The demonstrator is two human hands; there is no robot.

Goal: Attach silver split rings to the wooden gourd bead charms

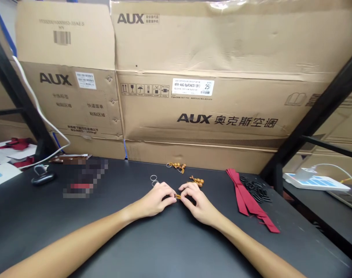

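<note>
Above the dark tabletop, my left hand (161,199) and my right hand (197,202) meet almost fingertip to fingertip, both closed in a pinch. A short orange cord (178,196) spans the small gap between them, its right end in my right fingers. At my left fingertips a thin silvery edge shows, apparently a key ring mostly hidden by the fingers. Loose metal key rings (153,178) lie just behind my left hand. Behind my right hand rests a group of brown gourd-shaped pendants (197,181) with orange cords.
Farther back lie gourd pendants with rings (177,166). Red ribbon strips (249,200) and several black clasps (256,190) are on the right. Dark earbud case (43,177) and pixelated item (86,179) lie left. Cardboard boxes (199,131) wall the back; a power strip (317,181) sits far right.
</note>
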